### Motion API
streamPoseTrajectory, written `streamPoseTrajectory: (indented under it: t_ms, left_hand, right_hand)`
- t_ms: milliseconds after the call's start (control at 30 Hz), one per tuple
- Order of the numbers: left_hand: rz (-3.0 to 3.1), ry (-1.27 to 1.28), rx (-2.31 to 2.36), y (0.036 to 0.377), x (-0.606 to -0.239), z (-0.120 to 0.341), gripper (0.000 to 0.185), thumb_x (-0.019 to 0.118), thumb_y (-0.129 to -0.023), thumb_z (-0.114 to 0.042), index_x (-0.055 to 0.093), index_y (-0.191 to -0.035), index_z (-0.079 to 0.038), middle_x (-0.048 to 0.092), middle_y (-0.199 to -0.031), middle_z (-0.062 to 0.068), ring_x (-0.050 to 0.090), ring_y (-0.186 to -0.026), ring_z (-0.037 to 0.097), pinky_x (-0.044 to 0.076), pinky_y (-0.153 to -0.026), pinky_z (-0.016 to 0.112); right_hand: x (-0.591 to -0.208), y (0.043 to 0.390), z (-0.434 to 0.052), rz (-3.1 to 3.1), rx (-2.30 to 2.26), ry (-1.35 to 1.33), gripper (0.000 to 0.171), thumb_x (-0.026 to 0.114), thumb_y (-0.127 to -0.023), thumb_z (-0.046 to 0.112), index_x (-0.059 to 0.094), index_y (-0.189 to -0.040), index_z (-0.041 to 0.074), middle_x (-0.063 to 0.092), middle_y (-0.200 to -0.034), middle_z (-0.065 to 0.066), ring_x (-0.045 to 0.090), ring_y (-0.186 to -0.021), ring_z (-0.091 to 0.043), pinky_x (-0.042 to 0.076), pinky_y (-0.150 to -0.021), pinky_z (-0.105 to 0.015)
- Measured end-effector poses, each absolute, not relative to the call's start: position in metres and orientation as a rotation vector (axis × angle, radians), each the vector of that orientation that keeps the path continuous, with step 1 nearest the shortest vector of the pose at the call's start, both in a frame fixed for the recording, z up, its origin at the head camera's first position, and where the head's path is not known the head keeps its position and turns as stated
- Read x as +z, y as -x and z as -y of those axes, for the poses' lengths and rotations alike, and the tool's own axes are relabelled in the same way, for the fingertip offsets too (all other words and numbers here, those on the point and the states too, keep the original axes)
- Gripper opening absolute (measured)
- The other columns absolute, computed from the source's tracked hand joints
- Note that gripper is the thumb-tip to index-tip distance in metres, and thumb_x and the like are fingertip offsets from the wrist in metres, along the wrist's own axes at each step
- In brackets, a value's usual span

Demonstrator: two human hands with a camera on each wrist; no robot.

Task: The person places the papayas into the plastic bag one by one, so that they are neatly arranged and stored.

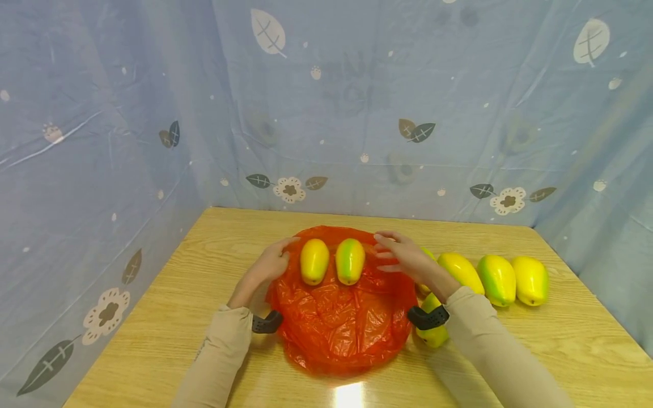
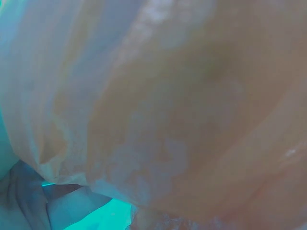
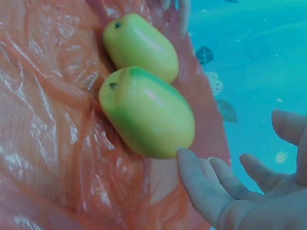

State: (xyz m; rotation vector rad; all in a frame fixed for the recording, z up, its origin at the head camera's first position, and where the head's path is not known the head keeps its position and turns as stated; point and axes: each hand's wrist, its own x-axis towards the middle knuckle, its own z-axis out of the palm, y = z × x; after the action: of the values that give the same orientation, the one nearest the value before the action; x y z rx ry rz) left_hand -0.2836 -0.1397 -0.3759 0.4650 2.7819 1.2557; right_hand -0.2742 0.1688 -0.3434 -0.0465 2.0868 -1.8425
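Note:
A red plastic bag (image 1: 347, 328) lies spread on the table, with two yellow-green papaya-like fruits on its far half. The left fruit (image 1: 314, 262) is mostly yellow; the right fruit (image 1: 350, 261) carries a green stripe. At the bag's left edge is my left hand (image 1: 270, 262), fingers reaching over the plastic beside the left fruit. My right hand (image 1: 403, 256) hovers over the bag's right edge with fingers spread and nothing in them. In the right wrist view its index fingertip (image 3: 184, 155) is right at the striped fruit's end (image 3: 158, 120). Thin plastic (image 2: 168, 105) fills most of the left wrist view.
More of the same fruits (image 1: 497, 280) sit on the wooden table (image 1: 571, 334) to the right, some partly hidden behind my right forearm. Blue patterned curtains (image 1: 357, 113) hang around the table's back and sides. Black wrist straps (image 1: 428, 318) hang over the bag's edges.

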Motion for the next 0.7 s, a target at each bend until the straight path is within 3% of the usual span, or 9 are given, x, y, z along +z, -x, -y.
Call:
streamPoseTrajectory:
  t_ms: [133, 300, 400, 533, 700]
  left_hand:
    - [-2.769, -0.455, 1.266, 0.283, -0.376, 0.14, 0.047, 0.037, -0.094, 0.003, 0.045, -0.14, -0.002, 0.044, -0.14, 0.023, 0.047, -0.109, 0.033, 0.039, -0.097, 0.047]
    - [-2.751, -0.453, 1.289, 0.282, -0.376, 0.141, 0.047, 0.037, -0.094, 0.003, 0.045, -0.14, -0.003, 0.043, -0.141, 0.023, 0.045, -0.121, 0.035, 0.035, -0.103, 0.05]
    - [-2.753, -0.457, 1.295, 0.283, -0.377, 0.141, 0.047, 0.037, -0.094, 0.003, 0.045, -0.14, -0.003, 0.044, -0.14, 0.023, 0.053, -0.106, 0.035, 0.041, -0.096, 0.047]
    - [-2.768, -0.467, 1.281, 0.284, -0.379, 0.142, 0.047, 0.037, -0.094, 0.003, 0.046, -0.14, -0.003, 0.046, -0.138, 0.023, 0.053, -0.087, 0.033, 0.045, -0.086, 0.045]
    - [-2.744, -0.476, 1.294, 0.286, -0.379, 0.143, 0.047, 0.036, -0.094, 0.002, 0.045, -0.14, -0.003, 0.043, -0.141, 0.024, 0.048, -0.116, 0.039, 0.038, -0.1, 0.051]
  right_hand:
    - [-0.337, 0.272, -0.179, -2.107, -1.848, 0.049, 0.061, 0.043, -0.102, 0.03, 0.02, -0.148, -0.002, 0.031, -0.141, -0.033, 0.035, -0.126, -0.047, 0.048, -0.092, -0.046]
    - [-0.328, 0.268, -0.194, -2.115, -1.827, 0.059, 0.064, 0.042, -0.102, 0.032, 0.015, -0.15, -0.002, 0.028, -0.142, -0.031, 0.033, -0.128, -0.047, 0.049, -0.091, -0.043]
    - [-0.325, 0.265, -0.203, -2.105, -1.838, 0.049, 0.067, 0.043, -0.101, 0.034, 0.013, -0.15, -0.001, 0.026, -0.143, -0.03, 0.033, -0.129, -0.046, 0.048, -0.092, -0.042]
    - [-0.322, 0.262, -0.213, -2.117, -1.859, 0.025, 0.071, 0.044, -0.1, 0.038, 0.013, -0.15, 0.0, 0.027, -0.142, -0.029, 0.033, -0.129, -0.046, 0.047, -0.093, -0.044]
    - [-0.317, 0.253, -0.228, -2.134, -1.875, 0.044, 0.071, 0.041, -0.101, 0.04, 0.011, -0.151, -0.001, 0.027, -0.142, -0.028, 0.033, -0.129, -0.045, 0.044, -0.095, -0.046]
